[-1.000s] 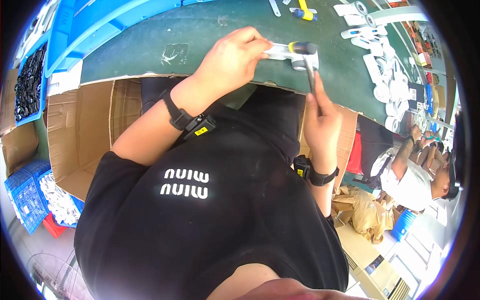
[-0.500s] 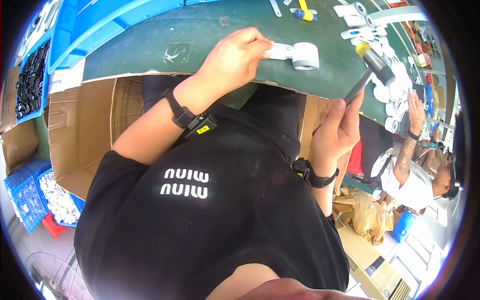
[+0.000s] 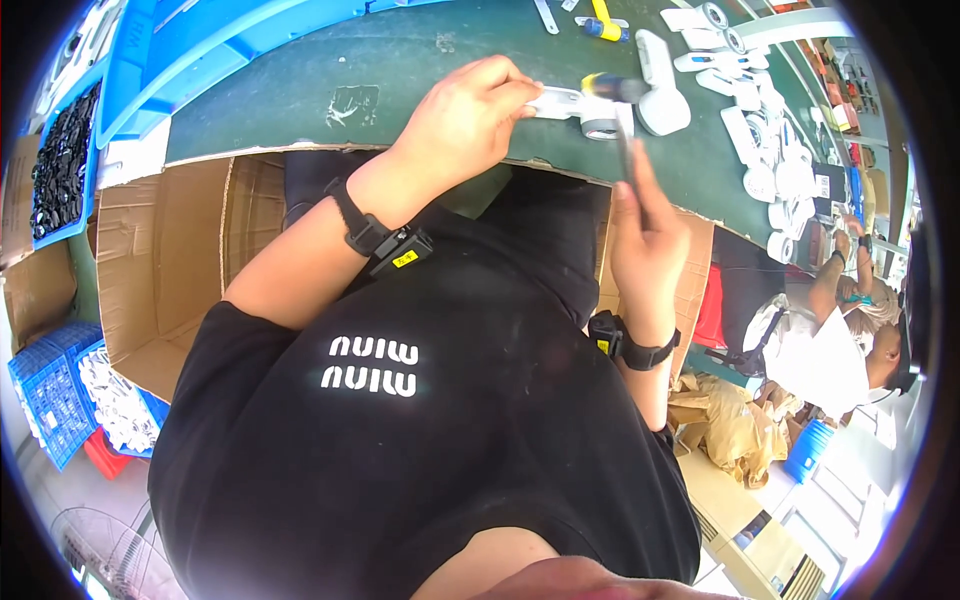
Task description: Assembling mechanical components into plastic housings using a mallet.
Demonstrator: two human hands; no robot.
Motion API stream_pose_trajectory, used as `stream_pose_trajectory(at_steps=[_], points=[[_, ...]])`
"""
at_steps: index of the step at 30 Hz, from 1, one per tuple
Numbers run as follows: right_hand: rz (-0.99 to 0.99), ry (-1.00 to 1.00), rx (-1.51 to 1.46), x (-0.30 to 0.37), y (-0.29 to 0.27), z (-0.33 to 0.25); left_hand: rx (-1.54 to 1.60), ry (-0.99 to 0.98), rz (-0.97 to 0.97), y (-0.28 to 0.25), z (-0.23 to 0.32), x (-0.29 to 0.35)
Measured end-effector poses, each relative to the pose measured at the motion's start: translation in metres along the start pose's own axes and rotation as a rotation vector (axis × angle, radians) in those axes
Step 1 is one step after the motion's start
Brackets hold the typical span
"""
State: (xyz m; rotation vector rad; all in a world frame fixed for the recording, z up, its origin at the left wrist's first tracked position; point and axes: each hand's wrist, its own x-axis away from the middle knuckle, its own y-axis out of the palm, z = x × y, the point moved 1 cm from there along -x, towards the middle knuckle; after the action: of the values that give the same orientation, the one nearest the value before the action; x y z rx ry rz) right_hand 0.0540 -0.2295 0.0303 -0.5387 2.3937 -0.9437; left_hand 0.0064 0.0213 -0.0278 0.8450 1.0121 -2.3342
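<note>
We see the left hand pressed down on a small white plastic part with a round end, fingers closed over its flat end and pinning it to the dark green worktop right at the near edge. The right hand is wrapped tight around the dark handle of a small hammer with a yellow and dark head, and that head sits right at the round end of the white part, touching it or just above it; we cannot tell which. The two hands are apart, the right one nearer the body, off the worktop's edge.

Just beyond the hammer head lies a long white plastic housing, and further right a scatter of small white plastic pieces runs along the worktop. A yellow-handled tool lies at the far edge. Both wrists carry black wrist straps. To the left stands an open brown cardboard box, with a blue plastic crate below it, and a blue bin full of black parts above. At far right another person in white works at the same worktop.
</note>
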Motion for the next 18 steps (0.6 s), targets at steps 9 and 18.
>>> stream_pose_trajectory(at_steps=[9,18], points=[[-0.146,0.138,0.112,0.002,0.001,-0.003,0.002,-0.036,-0.013,-0.002,0.001,0.002],[-0.033,0.057,0.049,0.009,-0.001,0.004,0.127,-0.108,-0.063,-0.008,-0.002,-0.003]])
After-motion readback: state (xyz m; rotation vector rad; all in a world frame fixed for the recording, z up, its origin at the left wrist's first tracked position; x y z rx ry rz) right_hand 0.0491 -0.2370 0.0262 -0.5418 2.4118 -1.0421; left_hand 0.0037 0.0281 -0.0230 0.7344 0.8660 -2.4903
